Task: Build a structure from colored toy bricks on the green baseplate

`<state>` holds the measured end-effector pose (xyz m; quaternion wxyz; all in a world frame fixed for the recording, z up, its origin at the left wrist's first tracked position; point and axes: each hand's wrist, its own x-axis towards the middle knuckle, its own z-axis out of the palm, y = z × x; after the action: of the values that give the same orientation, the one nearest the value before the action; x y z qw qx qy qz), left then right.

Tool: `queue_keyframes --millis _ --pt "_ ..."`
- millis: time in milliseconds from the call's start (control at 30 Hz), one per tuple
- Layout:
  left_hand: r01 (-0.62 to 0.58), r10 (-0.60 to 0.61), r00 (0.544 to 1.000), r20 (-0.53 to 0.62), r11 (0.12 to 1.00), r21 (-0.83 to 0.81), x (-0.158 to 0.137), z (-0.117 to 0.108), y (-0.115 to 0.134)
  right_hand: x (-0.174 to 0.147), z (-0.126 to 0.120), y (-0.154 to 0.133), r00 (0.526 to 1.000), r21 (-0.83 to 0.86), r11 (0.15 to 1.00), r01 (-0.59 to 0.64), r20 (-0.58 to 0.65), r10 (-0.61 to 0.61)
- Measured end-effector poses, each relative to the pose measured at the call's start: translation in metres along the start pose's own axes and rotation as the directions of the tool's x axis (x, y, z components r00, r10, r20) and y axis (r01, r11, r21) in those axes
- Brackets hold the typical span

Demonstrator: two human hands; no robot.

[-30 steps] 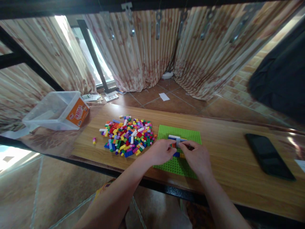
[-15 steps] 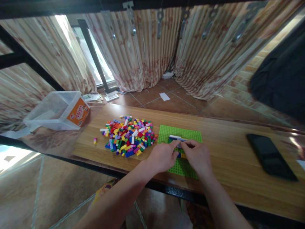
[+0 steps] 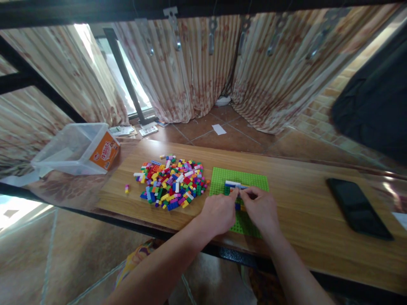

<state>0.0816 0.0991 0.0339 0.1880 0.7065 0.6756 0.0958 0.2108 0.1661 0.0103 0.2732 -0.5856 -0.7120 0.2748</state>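
A green studded baseplate (image 3: 219, 174) lies on the table under both hands. Building bricks stand on its middle, among them a white brick (image 3: 232, 183) and a blue one (image 3: 243, 187). My left hand (image 3: 221, 212) reaches in from the left, its index fingertip against the bricks and its other fingers curled. From the right, my right hand (image 3: 260, 206) closes thumb and index finger at the same bricks. Whatever is pinched there is too small and too covered to name. Nearer me, a dark blue brick (image 3: 238, 206) shows between the hands.
A heap of loose coloured bricks (image 3: 173, 182) lies left of the baseplate. At the far left stands a clear plastic box (image 3: 70, 148) with an orange label. A black phone (image 3: 359, 207) rests on the wooden table (image 3: 302, 190) at the right.
My left index finger has shifted slightly, showing a little more of the bricks beside it. My right hand stays pinched at nearly the same spot.
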Motion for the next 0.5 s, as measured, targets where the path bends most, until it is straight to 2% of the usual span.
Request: queue_keyframes --millis 167,333,433,500 --pt "0.004 -0.002 1.0 -0.029 0.999 0.052 -0.002 0.002 0.002 -0.003 0.004 0.002 0.998 0.024 0.998 0.059 -0.034 -0.058" --pt "-0.001 0.003 0.999 -0.038 0.999 0.051 -0.003 0.005 -0.002 -0.004 0.004 0.003 0.998 0.056 0.997 0.059 -0.033 -0.058" --pt "-0.017 0.015 0.999 -0.046 0.999 -0.051 0.001 0.001 -0.009 -0.004 -0.001 0.002 0.998 0.102 0.994 0.038 -0.049 -0.033" --pt "-0.054 0.042 0.997 -0.057 0.971 -0.235 0.002 -0.01 -0.012 0.0 -0.006 0.002 0.993 0.154 0.988 0.0 -0.113 0.018"
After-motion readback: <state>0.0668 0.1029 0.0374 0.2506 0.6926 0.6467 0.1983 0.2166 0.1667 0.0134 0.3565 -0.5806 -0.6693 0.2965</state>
